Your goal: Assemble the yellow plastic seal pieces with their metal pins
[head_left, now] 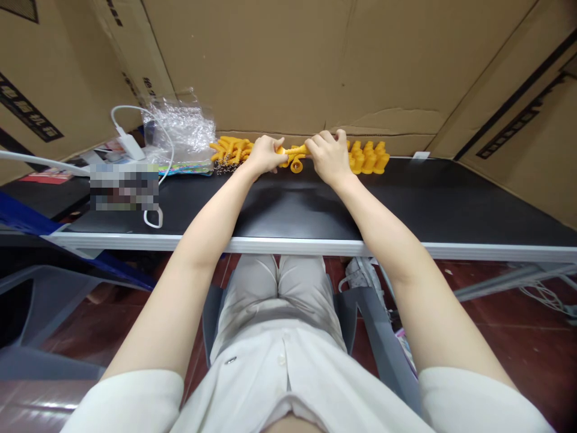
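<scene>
Left hand (pixel 262 156), yellow piece (pixel 298 150), right hand (pixel 329 157): far side of worktop (pixel 451 204), centre.
Left hand pinching its left end, right hand clasping its right; presumably light, stiff, smooth, best held by both ends.

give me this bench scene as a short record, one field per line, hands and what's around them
held: yellow part; one piece or two, cannot tell
left hand: fingers on its left end
right hand: fingers on its right end
below held part: yellow piece with round opening
left: branching yellow pieces, clear plastic wrap
right: upright yellow pieces
surface: black tabletop
behind: cardboard
</scene>
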### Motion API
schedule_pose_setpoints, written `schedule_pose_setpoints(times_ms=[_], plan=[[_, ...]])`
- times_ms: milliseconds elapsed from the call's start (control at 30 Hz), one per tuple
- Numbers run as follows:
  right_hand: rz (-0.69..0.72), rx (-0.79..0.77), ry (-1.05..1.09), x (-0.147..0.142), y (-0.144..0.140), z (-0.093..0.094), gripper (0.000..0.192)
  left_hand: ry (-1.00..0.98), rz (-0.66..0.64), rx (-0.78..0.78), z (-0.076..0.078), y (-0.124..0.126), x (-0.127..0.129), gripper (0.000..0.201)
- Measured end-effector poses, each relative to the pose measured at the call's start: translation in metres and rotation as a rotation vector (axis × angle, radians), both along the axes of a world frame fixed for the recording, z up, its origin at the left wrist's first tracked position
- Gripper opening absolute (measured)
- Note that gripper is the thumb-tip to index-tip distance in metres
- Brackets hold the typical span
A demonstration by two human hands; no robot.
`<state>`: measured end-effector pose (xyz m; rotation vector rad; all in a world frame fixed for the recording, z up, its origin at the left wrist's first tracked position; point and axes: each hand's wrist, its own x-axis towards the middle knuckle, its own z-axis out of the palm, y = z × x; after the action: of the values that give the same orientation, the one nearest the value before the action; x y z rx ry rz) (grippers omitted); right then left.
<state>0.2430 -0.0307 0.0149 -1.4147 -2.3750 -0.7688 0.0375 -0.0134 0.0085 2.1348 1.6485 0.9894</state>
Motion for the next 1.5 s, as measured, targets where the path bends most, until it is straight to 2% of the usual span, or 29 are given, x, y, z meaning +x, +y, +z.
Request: schedule_pose_setpoints(times_ms=[67, 133, 233, 300, 467, 567, 667, 733, 900, 1033, 1167, 1333, 1500], plan=[[-0.021, -0.015, -0.027, -0.003, -0.004, 0.002, 0.050, -0.069, -0.034, -0.113, 0.002, -0.004, -0.001, 0.061], [0.014, 0.000, -0.007, -0.003, -0.002, -0.001, 0.053, -0.106, -0.092, -0.198, 0.002, -0.006, -0.003, 0.055], [0.107, 0.017, 0.041, 0.001, 0.010, -0.011, 0.052, -0.078, -0.109, -0.231, 0.002, -0.006, -0.005, 0.050], [0.137, -0.004, 0.053, 0.004, 0.018, -0.018, 0.050, -0.017, -0.049, -0.174, 0.003, -0.007, -0.004, 0.053], [0.143, -0.053, 0.056, 0.007, 0.024, -0.026, 0.049, 0.252, 0.102, 0.140, 0.003, -0.008, 0.001, 0.077], [0.129, -0.049, 0.070, 0.005, 0.023, -0.025, 0.047, 0.313, 0.096, 0.226, -0.001, 0.000, -0.001, 0.081], [0.120, -0.002, 0.105, 0.004, 0.024, -0.022, 0.045, 0.228, 0.039, 0.268, -0.006, 0.010, -0.004, 0.078], [0.114, 0.039, 0.120, 0.003, 0.023, -0.020, 0.046, 0.132, 0.015, 0.205, -0.006, 0.011, -0.003, 0.075], [0.087, 0.044, 0.100, 0.002, 0.017, -0.016, 0.051, -0.074, 0.026, -0.141, 0.003, -0.007, 0.005, 0.063], [0.105, 0.053, 0.086, -0.001, 0.016, -0.016, 0.053, -0.148, -0.005, -0.255, 0.010, -0.020, 0.006, 0.050], [0.114, 0.045, 0.057, 0.001, 0.022, -0.018, 0.052, -0.133, -0.023, -0.260, 0.008, -0.017, 0.002, 0.038], [0.190, -0.066, 0.047, 0.014, 0.026, -0.022, 0.045, -0.075, -0.031, -0.156, -0.001, -0.004, 0.001, 0.050], [0.194, -0.143, 0.031, 0.016, 0.026, -0.024, 0.047, 0.086, 0.090, -0.104, 0.003, -0.011, 0.005, 0.062]])
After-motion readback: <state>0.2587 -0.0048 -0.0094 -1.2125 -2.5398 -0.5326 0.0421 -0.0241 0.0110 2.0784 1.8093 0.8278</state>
